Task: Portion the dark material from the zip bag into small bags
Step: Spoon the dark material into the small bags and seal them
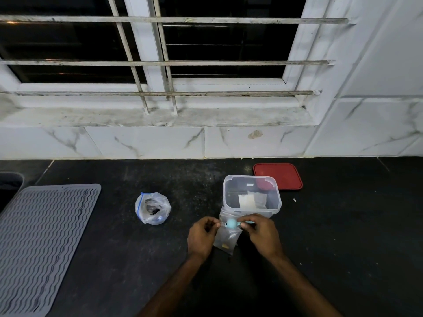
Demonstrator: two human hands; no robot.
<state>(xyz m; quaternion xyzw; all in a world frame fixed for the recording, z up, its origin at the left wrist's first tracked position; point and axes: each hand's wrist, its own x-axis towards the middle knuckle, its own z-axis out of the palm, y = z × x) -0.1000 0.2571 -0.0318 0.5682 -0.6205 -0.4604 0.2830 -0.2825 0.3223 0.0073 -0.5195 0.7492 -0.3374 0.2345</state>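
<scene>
A clear zip bag [153, 208] with a blue seal stands open on the dark counter, with dark material at its bottom. In front of me, my left hand [202, 237] pinches the top left edge of a small clear bag [226, 239]. My right hand [263, 234] holds a light blue measuring spoon [231, 223] with its bowl at the small bag's mouth. A small pale piece lies inside the small bag near its bottom. A clear plastic box [251, 195] just behind my hands holds a few more small bags.
A red lid [278, 176] lies flat behind the box near the wall. A grey ribbed mat [41, 243] covers the counter's left side. A marble-tiled wall and a barred window ledge rise at the back.
</scene>
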